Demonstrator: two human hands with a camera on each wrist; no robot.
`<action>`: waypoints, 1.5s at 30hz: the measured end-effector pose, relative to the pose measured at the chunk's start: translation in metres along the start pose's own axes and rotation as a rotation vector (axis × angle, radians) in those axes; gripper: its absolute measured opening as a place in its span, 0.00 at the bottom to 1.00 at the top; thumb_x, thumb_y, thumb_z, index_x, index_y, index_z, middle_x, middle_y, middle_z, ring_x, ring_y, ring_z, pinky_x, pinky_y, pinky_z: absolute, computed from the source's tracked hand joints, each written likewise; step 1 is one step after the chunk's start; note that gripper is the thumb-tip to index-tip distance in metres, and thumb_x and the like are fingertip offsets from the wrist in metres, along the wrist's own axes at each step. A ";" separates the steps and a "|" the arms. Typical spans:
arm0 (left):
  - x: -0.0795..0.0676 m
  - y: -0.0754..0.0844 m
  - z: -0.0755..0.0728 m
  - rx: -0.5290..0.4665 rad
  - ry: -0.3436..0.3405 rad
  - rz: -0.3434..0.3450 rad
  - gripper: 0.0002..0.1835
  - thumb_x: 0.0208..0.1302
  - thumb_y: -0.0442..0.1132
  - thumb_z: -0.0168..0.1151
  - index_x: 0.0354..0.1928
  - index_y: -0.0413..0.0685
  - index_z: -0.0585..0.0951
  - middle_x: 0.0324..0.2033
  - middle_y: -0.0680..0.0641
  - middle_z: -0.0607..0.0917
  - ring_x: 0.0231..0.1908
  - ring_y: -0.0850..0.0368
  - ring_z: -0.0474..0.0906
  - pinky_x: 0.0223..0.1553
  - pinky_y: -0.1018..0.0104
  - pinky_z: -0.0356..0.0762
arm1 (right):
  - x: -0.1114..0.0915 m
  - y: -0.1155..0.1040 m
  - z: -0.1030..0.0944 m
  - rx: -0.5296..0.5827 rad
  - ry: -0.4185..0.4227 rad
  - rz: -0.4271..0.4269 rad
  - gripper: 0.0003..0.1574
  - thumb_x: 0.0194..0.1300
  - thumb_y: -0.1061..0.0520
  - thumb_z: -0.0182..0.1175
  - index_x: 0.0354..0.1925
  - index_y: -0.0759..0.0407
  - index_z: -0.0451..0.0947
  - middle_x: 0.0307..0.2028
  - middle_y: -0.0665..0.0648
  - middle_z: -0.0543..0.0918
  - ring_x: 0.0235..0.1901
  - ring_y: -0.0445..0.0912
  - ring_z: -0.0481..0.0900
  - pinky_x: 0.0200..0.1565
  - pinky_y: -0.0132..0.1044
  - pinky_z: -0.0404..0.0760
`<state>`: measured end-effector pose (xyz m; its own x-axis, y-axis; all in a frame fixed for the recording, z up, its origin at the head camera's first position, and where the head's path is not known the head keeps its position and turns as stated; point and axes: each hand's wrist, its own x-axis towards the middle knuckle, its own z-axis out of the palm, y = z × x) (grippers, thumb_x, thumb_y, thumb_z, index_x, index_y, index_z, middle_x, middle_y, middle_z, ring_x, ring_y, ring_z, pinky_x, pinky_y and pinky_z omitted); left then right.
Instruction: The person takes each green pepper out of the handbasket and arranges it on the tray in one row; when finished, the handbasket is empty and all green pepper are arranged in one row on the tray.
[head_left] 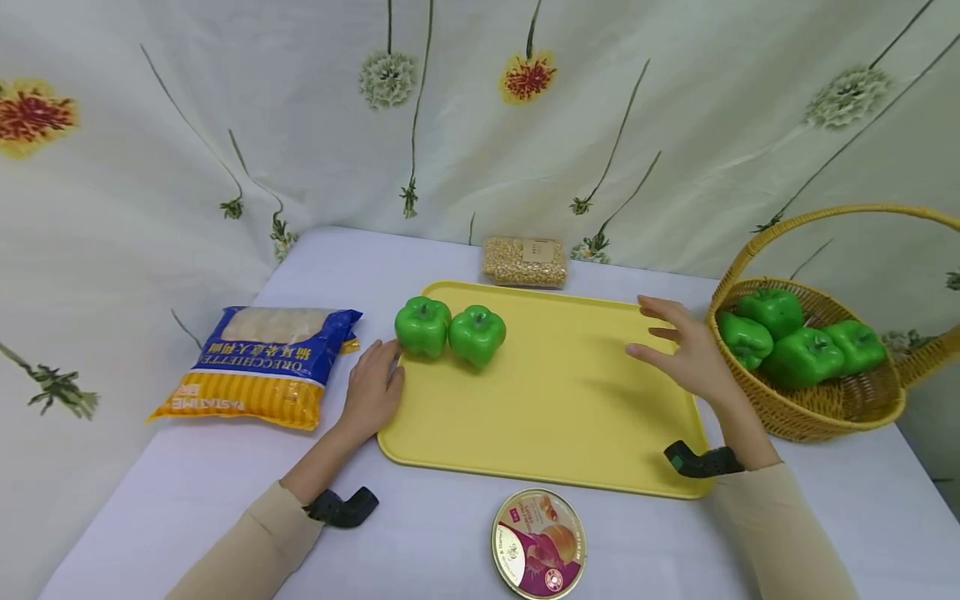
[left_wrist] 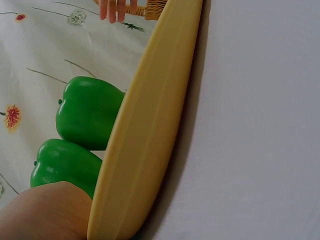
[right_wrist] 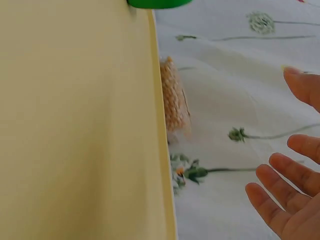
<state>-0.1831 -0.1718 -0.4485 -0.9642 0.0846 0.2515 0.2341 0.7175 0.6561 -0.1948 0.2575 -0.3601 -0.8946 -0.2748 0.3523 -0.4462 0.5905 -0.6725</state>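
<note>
Peppers [head_left: 477, 336] are seemingly being set on the tray [head_left: 540, 417]; left hand [head_left: 372, 390] is relaxed, right hand [head_left: 688, 354] spread, empty; one must probably be gripped from the basket [head_left: 780, 419].

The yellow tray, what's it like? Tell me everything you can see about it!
The yellow tray is a shallow rectangle with rounded corners and a low raised rim. It looks smooth, maybe plastic. It lies flat on the white-covered table. Two green peppers stand on it, side by side, near its far left corner; the rest of its surface is bare. The left hand rests at its left edge, and the right hand hovers by its right side.
</note>
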 end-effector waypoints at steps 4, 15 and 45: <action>0.000 -0.001 0.000 0.011 0.012 0.008 0.23 0.68 0.30 0.48 0.64 0.31 0.69 0.63 0.30 0.72 0.71 0.31 0.54 0.69 0.33 0.50 | -0.019 0.013 -0.031 -0.061 0.108 0.079 0.42 0.59 0.61 0.69 0.69 0.62 0.65 0.63 0.68 0.70 0.59 0.35 0.72 0.49 0.12 0.71; 0.000 -0.002 0.000 0.009 0.027 0.020 0.22 0.68 0.29 0.48 0.63 0.30 0.70 0.62 0.30 0.73 0.70 0.30 0.55 0.68 0.32 0.51 | -0.060 0.043 -0.102 -0.261 0.324 0.452 0.45 0.66 0.45 0.62 0.74 0.55 0.58 0.69 0.67 0.64 0.62 0.53 0.69 0.40 0.10 0.67; 0.001 0.000 0.002 0.005 0.026 0.030 0.22 0.67 0.29 0.48 0.63 0.30 0.70 0.62 0.30 0.73 0.70 0.30 0.55 0.68 0.32 0.50 | -0.086 0.078 -0.127 -0.293 0.412 0.761 0.49 0.66 0.41 0.58 0.75 0.59 0.52 0.70 0.72 0.54 0.65 0.68 0.61 0.30 0.22 0.61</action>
<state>-0.1839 -0.1706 -0.4494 -0.9530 0.0884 0.2899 0.2627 0.7179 0.6446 -0.1500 0.4229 -0.3602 -0.8407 0.5272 0.1237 0.3349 0.6858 -0.6462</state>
